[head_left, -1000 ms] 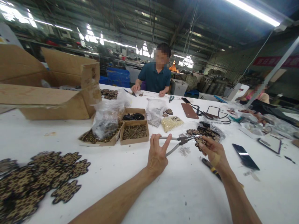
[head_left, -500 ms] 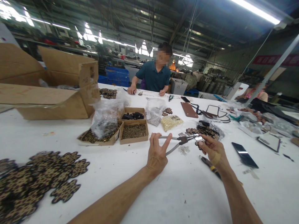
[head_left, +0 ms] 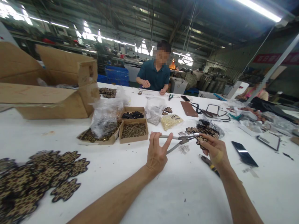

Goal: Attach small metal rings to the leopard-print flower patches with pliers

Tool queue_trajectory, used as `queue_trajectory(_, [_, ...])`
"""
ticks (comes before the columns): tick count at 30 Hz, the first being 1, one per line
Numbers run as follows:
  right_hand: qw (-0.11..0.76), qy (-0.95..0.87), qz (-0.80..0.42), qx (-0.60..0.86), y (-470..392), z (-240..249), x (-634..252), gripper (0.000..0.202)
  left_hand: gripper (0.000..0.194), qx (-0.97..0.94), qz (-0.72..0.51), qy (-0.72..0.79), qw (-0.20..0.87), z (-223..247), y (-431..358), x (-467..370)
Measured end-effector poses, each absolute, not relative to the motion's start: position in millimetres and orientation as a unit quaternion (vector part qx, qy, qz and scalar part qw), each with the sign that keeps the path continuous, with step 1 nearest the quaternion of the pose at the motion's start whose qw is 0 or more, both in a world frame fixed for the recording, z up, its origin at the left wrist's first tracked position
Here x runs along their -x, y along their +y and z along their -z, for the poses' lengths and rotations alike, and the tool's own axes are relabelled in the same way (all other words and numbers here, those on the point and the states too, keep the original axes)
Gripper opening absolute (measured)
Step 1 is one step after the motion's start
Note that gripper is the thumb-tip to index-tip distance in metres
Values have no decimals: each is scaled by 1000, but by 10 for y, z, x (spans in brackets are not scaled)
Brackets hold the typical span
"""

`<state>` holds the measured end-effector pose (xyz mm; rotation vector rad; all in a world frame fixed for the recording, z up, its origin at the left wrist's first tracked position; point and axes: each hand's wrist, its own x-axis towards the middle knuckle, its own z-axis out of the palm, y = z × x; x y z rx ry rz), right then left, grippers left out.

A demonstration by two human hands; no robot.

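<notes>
My left hand (head_left: 157,154) is closed around the grey handles of a pair of pliers (head_left: 183,140), which are spread apart. The pliers' jaws reach right to a small shiny metal piece (head_left: 196,134) at my right fingertips. My right hand (head_left: 216,151) pinches a leopard-print flower-shaped patch (head_left: 200,141) there, partly hidden by the fingers. Whether the jaws grip the metal piece I cannot tell. Small metal rings (head_left: 184,149) lie on the table below the pliers. Close to my right wrist is a second tool with a black-and-yellow handle (head_left: 211,165).
Leopard-print patches (head_left: 39,180) are piled at the left. Cardboard trays of studs (head_left: 134,130), a bag of yellowish bits (head_left: 171,122) and a large carton (head_left: 53,105) stand beyond. A dark phone (head_left: 244,154) lies right. Across the table sits a co-worker (head_left: 154,74).
My right hand has turned the patch slightly, so more of it shows below the pliers' tips. The pliers have shifted a little. The co-worker's hand has risen off the table.
</notes>
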<state>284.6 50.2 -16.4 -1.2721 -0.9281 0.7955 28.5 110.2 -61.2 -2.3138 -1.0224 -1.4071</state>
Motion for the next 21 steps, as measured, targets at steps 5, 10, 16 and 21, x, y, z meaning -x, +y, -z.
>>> queue_trajectory(5, [668, -335, -413, 520, 485, 86, -2797, 51, 74, 783, 492, -337, 175, 614, 1102, -285])
queue_trajectory(10, [661, -309, -469, 498, 464, 39, -2790, 50, 72, 775, 493, -343, 197, 624, 1094, -276])
queue_trajectory(16, [654, -316, -437, 531, 465, 69, -2789, 50, 71, 784, 484, -329, 207, 632, 1094, -271])
queue_trajectory(21, [641, -346, -413, 547, 459, 81, -2781, 52, 74, 786, 494, -333, 165, 606, 1091, -272])
